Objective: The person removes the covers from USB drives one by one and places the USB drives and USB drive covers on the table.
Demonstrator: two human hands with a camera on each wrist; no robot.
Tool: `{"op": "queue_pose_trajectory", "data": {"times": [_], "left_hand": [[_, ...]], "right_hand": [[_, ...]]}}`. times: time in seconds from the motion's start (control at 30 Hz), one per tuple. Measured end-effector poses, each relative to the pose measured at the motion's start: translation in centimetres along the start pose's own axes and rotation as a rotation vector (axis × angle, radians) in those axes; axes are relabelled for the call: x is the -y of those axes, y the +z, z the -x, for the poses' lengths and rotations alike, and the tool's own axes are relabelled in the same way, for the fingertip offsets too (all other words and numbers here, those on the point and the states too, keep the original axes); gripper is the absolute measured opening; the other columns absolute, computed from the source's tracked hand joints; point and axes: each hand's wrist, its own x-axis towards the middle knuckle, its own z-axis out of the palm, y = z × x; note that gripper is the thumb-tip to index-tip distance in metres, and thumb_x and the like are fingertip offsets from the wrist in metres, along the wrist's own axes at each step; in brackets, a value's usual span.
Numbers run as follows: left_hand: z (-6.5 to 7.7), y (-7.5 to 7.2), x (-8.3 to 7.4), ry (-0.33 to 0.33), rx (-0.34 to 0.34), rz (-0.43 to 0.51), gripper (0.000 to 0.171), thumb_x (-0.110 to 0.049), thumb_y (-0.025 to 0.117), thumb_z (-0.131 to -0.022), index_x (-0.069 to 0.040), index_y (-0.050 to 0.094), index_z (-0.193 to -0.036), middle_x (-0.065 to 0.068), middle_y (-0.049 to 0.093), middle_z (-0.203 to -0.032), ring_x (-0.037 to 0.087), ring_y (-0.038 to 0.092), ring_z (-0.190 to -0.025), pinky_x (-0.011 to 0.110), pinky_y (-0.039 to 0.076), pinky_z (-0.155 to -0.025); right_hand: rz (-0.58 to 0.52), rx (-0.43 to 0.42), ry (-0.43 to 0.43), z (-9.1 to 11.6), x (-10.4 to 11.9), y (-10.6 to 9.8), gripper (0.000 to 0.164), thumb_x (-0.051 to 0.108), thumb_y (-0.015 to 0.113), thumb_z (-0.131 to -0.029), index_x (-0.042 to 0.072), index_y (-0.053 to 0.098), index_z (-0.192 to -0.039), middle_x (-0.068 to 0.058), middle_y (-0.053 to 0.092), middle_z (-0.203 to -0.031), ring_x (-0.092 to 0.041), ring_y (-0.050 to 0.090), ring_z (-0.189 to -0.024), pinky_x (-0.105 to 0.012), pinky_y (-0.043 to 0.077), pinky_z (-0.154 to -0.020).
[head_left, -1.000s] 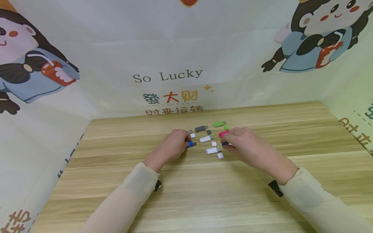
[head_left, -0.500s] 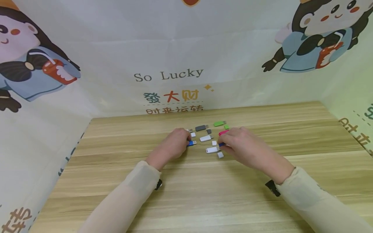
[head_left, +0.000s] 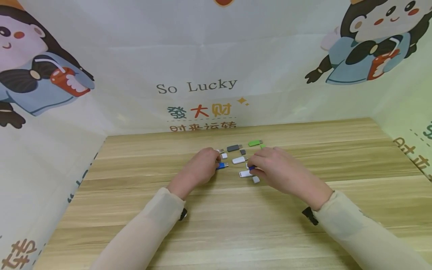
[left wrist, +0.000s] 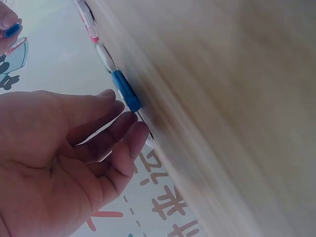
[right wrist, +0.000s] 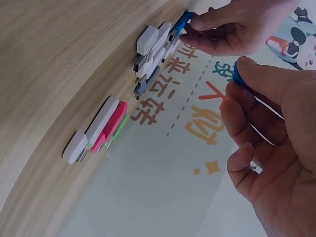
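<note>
In the head view, my left hand (head_left: 200,167) is at the left side of a group of USB flash drives. Its curled fingertips hold the rear end of a blue USB flash drive (head_left: 222,165), whose metal plug points right. The left wrist view shows this blue flash drive (left wrist: 126,91) low on the tabletop against the fingertips. My right hand (head_left: 283,168) pinches a small blue cap (head_left: 251,168) between thumb and index finger. The right wrist view has the blue cap (right wrist: 239,75) raised off the table, mostly covered by the thumb.
Between the hands lie a white flash drive (head_left: 239,160), another white one (head_left: 245,174) and a white cap (head_left: 256,180). Behind are a grey flash drive (head_left: 233,148), a grey cap (head_left: 242,152) and a green flash drive (head_left: 255,143). A pink flash drive (right wrist: 109,126) shows beside a white one.
My right hand has moved left with the blue cap, over the white flash drives, and now hides the pink flash drive in the head view. The left hand stays at the blue flash drive.
</note>
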Motion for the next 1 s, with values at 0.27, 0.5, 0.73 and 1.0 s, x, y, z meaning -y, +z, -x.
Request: {"op": "queue_pose_trajectory", "data": {"times": [0.27, 0.5, 0.73, 1.0], "left_hand": [[1.0, 0.0, 0.4, -0.02, -0.062, -0.047, 0.022, -0.017, 0.063, -0.098, -0.005, 0.069, -0.116, 0.004, 0.061, -0.099, 0.016, 0.057, -0.089, 0.03, 0.051, -0.083], [2.4, -0.4, 0.8, -0.004, -0.142, -0.085, 0.027, -0.019, 0.066, -0.096, -0.003, 0.068, -0.118, 0.008, 0.063, -0.104, 0.022, 0.06, -0.094, 0.034, 0.051, -0.084], [4.2, -0.5, 1.3, 0.015, -0.238, -0.102, 0.029, -0.021, 0.069, -0.094, -0.003, 0.067, -0.117, 0.008, 0.063, -0.102, 0.024, 0.058, -0.092, 0.036, 0.05, -0.083], [5.9, -0.8, 1.8, 0.014, -0.296, -0.135, 0.035, -0.022, 0.071, -0.092, -0.003, 0.066, -0.121, 0.01, 0.063, -0.109, 0.027, 0.058, -0.096, 0.038, 0.05, -0.086]], "right_hand": [[-0.025, 0.041, 0.018, -1.3, 0.1, 0.5, 0.013, 0.018, 0.077, -0.087, 0.016, 0.071, -0.098, 0.006, 0.067, -0.093, -0.01, 0.061, -0.079, -0.033, 0.051, -0.074], [-0.051, 0.127, 0.039, -2.7, 0.1, 1.3, 0.009, 0.018, 0.076, -0.088, 0.017, 0.07, -0.095, 0.007, 0.066, -0.089, -0.01, 0.059, -0.077, -0.028, 0.05, -0.071], [-0.051, 0.234, 0.079, -4.0, 0.0, 2.3, 0.004, 0.02, 0.072, -0.092, 0.019, 0.07, -0.095, 0.01, 0.064, -0.086, -0.008, 0.055, -0.075, -0.025, 0.047, -0.067], [-0.111, 0.311, 0.109, -5.3, 0.2, 3.0, 0.003, 0.022, 0.07, -0.094, 0.019, 0.07, -0.094, 0.011, 0.063, -0.085, -0.008, 0.054, -0.069, -0.024, 0.047, -0.062]]}}
